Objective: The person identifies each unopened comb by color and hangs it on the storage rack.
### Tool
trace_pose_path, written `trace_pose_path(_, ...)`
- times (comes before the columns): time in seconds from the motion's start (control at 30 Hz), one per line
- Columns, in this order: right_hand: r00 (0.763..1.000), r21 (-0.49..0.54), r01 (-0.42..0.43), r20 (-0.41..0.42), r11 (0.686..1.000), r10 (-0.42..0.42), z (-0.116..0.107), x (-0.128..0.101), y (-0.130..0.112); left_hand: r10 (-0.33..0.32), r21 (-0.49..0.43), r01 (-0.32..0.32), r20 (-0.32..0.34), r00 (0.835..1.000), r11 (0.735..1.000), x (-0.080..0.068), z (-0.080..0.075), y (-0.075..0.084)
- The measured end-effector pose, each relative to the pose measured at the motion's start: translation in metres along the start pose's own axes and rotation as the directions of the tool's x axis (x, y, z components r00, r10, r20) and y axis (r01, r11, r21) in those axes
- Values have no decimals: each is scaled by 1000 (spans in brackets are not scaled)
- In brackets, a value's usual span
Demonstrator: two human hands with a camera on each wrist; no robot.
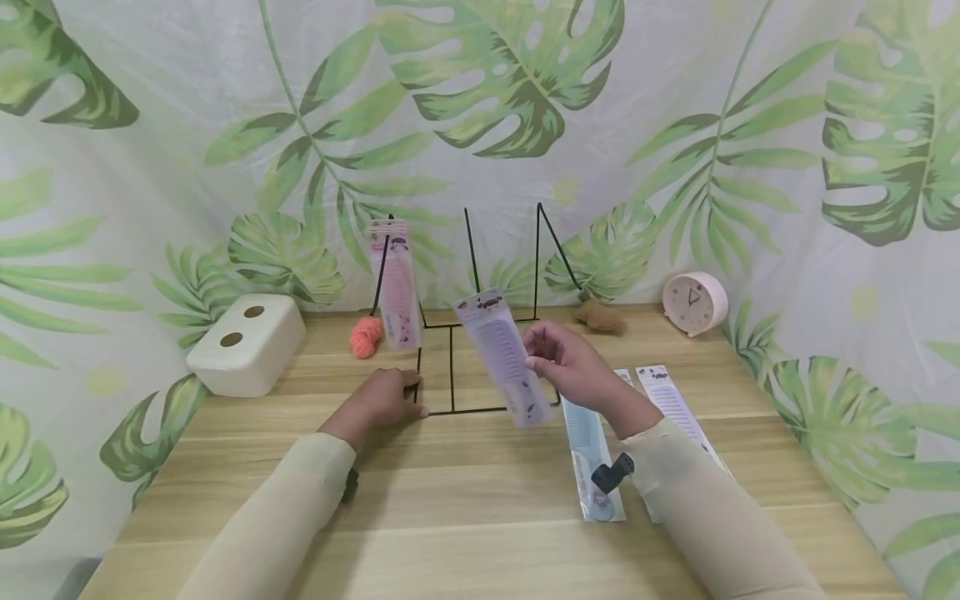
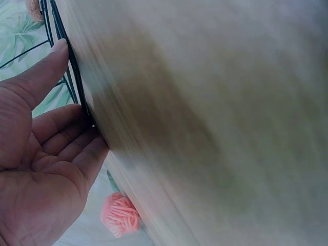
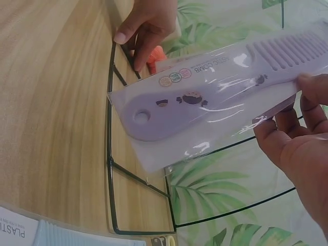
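Right hand point(image 1: 570, 367) pinches packaged lilac comb point(image 1: 504, 357) above wire rack point(image 1: 480, 367); left hand point(image 1: 384, 402), fingers seemingly relaxed, rests against rack's left base on surface point(image 1: 465, 500).

Purple comb point(image 3: 225, 87) teeth run off frame.

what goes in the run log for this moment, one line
right hand: pinches packaged purple comb above wire rack | left hand: rests on rack base | pink comb: hung on rack | blue comb: on table
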State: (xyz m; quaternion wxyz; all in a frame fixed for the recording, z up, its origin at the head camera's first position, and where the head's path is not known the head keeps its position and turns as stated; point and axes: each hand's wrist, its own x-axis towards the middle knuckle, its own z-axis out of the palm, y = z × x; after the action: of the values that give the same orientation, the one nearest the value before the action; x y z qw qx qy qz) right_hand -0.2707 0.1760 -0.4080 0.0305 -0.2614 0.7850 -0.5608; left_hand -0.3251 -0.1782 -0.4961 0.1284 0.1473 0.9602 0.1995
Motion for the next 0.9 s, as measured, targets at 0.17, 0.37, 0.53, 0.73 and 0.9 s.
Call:
trace_pose_path(0.17, 1000, 9, -13, -10, 1000, 13, 1, 0, 1, -9, 3, 9, 5, 1000, 1000, 0, 0, 0)
trace_pose_path(0.37, 997, 26, -78, -20, 997, 79, -1, 9, 6, -12, 3, 12, 6, 1000, 1000, 0, 0, 0)
trace_pose_path(0.53, 982, 90, -181, -38, 979, 185, 1, 38, 13, -19, 3, 19, 0, 1000, 1000, -1, 0, -1)
trace_pose_path(0.73, 964, 265, -207, -109, 942, 243, 6, 81, 15, -12, -17, 12, 0, 1000, 1000, -2, 0, -1)
trace_pose_path(0.9, 952, 306, -178, -187, 935, 242, 7, 109, 20, -20, -18, 20, 0, 1000, 1000, -2, -1, 1)
